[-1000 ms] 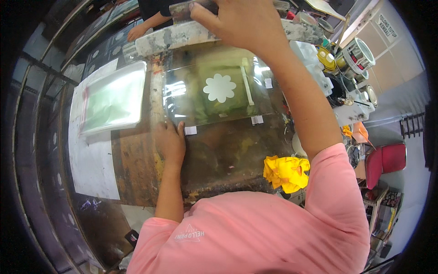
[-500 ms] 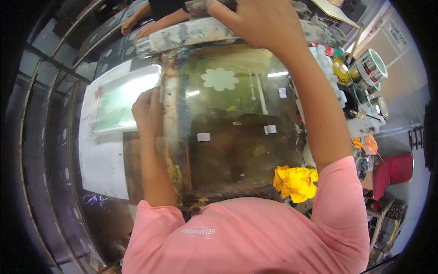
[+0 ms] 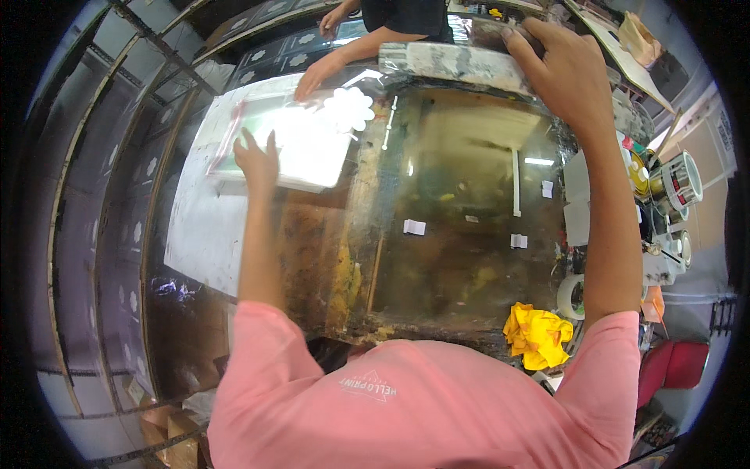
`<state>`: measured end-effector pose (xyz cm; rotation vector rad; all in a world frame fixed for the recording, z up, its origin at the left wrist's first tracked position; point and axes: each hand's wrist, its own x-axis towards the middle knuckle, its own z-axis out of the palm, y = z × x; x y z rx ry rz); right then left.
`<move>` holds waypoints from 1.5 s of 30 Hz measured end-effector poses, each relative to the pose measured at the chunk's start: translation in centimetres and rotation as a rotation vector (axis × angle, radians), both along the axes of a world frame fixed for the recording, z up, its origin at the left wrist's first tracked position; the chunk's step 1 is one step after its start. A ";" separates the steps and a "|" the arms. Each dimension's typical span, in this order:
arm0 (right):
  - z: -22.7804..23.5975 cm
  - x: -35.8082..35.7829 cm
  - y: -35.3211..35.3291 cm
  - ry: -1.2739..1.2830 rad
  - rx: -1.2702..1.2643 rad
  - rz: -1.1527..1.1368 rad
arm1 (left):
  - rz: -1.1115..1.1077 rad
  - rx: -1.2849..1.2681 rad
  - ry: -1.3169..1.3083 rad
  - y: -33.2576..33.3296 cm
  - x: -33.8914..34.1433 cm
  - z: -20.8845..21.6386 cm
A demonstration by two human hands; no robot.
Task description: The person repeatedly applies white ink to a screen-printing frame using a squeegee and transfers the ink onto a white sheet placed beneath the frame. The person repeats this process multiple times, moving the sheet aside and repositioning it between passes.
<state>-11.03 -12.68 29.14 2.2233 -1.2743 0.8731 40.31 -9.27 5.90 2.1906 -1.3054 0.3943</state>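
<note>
My left hand (image 3: 256, 164) is over a stack of clear plastic sheets (image 3: 312, 168) at the left, thumb and finger apart, holding nothing. A transparent sheet printed with a white flower (image 3: 349, 109) and a thin white strip (image 3: 389, 123) lies partly over the stack's right side. Another person's hand (image 3: 316, 76) touches its far part. At the far right, my right hand (image 3: 558, 74) is curled round the edge of a raised, paint-stained frame (image 3: 449, 66); its far fingertips are hard to see. Below it lies a glossy glass-like printing surface (image 3: 461, 273) with small white tabs (image 3: 414, 227).
A crumpled yellow cloth (image 3: 537, 336) lies at the near right corner, beside a roll of tape (image 3: 571, 295). Paint tins (image 3: 678, 181) crowd the right side. Metal rack bars (image 3: 148, 273) run along the left. A red chair (image 3: 678, 364) stands at the lower right.
The flower-printed sheet has moved left from the printing surface onto the stack. The other person's hand has come onto it. My left hand has opened over the stack; the view has shifted left.
</note>
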 end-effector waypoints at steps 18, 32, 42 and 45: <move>-0.9 -0.5 -0.1 -0.029 0.027 0.029 | -0.458 0.247 0.214 3.4 -5.1 4.2; -0.3 0.0 0.6 -0.118 0.000 0.090 | -1.051 0.441 -0.070 8.1 -34.4 -5.0; 0.6 0.0 -0.9 -0.072 0.013 0.045 | -1.059 0.396 -0.054 9.4 -40.6 -6.0; 0.6 0.2 -1.4 -0.088 0.006 0.039 | -1.072 0.374 -0.016 9.2 -40.9 -6.3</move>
